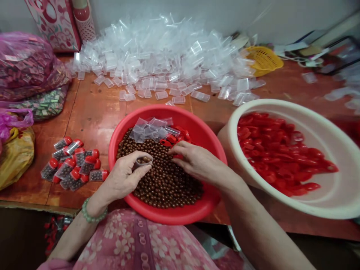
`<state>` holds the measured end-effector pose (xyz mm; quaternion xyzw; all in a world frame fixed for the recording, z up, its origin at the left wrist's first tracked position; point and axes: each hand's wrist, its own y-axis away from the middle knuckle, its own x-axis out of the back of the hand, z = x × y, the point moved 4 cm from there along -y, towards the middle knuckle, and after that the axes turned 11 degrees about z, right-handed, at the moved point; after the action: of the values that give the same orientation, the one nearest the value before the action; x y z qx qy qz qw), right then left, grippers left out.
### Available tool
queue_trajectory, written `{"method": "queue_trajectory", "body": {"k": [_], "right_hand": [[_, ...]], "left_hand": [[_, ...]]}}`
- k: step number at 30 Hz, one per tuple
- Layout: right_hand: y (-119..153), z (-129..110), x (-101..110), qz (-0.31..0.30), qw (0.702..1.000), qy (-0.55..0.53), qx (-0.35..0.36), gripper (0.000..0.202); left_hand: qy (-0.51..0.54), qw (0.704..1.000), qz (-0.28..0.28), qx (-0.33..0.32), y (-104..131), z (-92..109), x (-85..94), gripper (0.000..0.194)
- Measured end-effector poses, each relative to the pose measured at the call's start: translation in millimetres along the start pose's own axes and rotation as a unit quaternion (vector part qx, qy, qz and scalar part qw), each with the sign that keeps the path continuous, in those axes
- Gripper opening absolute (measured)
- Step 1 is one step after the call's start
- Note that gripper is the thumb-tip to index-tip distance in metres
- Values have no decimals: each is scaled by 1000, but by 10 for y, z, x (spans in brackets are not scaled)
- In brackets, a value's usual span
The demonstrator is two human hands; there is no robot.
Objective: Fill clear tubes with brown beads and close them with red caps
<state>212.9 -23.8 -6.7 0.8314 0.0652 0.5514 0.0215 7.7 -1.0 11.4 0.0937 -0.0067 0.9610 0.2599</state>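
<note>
My left hand (126, 174) is closed around a clear plastic tube (144, 161), its open end up and brown beads showing inside. It is over the left part of a red basin (174, 216) holding many brown beads (165, 187). Clear empty tubes (150, 129) lie on the beads at the back of the basin, beside a few red caps (168, 140). My right hand (194, 159) hovers low over the beads just in front of those caps, fingers bent and slightly apart, with nothing visible between them.
Filled, red-capped tubes (67, 168) are piled at the left. A white basin (253, 176) of red caps stands right. Behind are a heap of clear tubes (168, 56) and a yellow basket (264, 60). Plastic bags (25, 67) sit far left.
</note>
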Motion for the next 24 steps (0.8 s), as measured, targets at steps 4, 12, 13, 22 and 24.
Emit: {"method": "queue_trajectory", "body": {"k": [4, 12, 13, 22, 24], "right_hand": [[91, 49, -60, -76, 973, 215, -36, 34], [106, 198, -135, -32, 986, 164, -24, 21], [105, 215, -79, -2, 993, 118, -25, 22], [-18, -156, 1, 28, 809, -562, -170, 34], [-56, -279, -88, -10, 753, -628, -197, 39]], "left_hand": [[59, 998, -9, 24, -22, -38, -47, 22], [133, 988, -29, 75, -50, -91, -89, 20], [141, 987, -30, 78, -53, -96, -89, 20], [145, 986, -54, 68, -69, -100, -113, 17], [137, 987, -64, 54, -63, -88, -113, 16]]}}
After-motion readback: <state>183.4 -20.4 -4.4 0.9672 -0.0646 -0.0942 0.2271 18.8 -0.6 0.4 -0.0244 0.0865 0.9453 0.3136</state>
